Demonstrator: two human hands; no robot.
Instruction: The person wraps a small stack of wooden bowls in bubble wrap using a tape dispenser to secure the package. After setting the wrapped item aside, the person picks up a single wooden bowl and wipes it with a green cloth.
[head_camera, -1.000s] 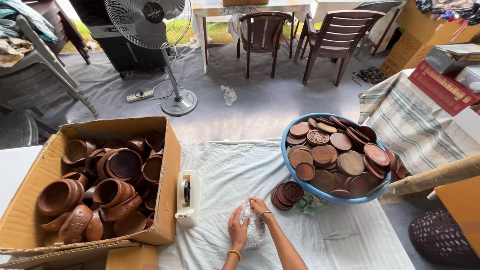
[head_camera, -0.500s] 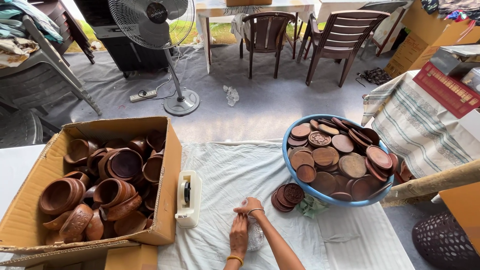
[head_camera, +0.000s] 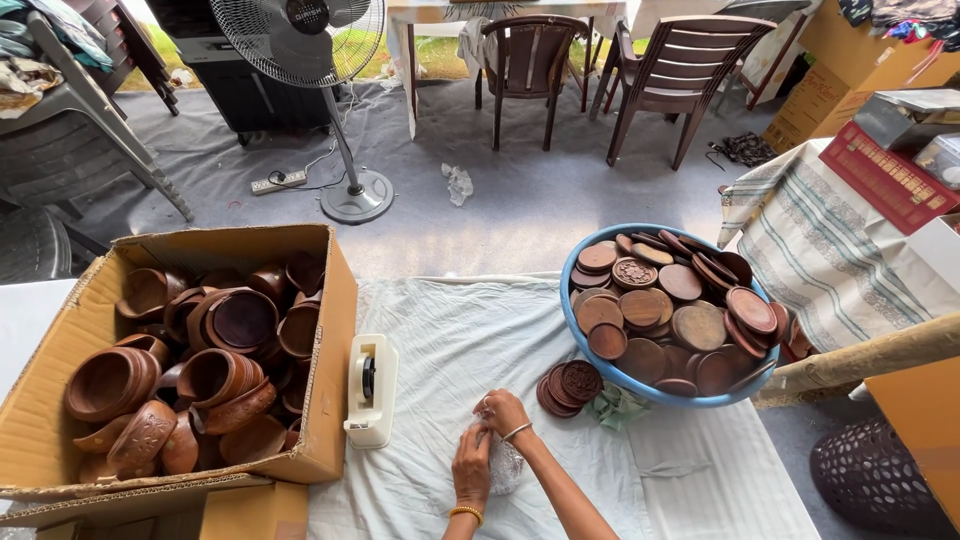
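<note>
Covered patio kind of setup, grey floor, with a worktop (head_camera: 520, 330) draped in a white cloth running across the bottom of the view. Both hands are working one small thing near the front edge: a crinkly clear plastic wrap (head_camera: 503, 462) bunched around something I can't make out. It sits right between the two hands, touching both, so neither has any reaching to do. The left hand (head_camera: 471, 466) comes up from below with its fingers pressed onto the wrap's left side, and the right hand (head_camera: 503, 411) sits on top, fingers curled down over its upper end. Both are closed on it, not loose. The bundle is more a lump than anything with a clear long axis.

Counting stuff: one cardboard box (head_camera: 330, 330) on the left, full of dark wooden bowls (head_camera: 215, 375), too piled up to count, well over a dozen. One white tape dispenser (head_camera: 371, 388) just beside the box, a bit left of the hands. One blue tub (head_camera: 590, 345) to the right, heaped with round wooden lids (head_camera: 665, 310), maybe twenty plus. A short stack of lids (head_camera: 568, 388) sits outside the tub against its rim, up and right of the right hand. Behind: one standing fan (head_camera: 300, 40) and two brown chairs (head_camera: 610, 65).
</note>
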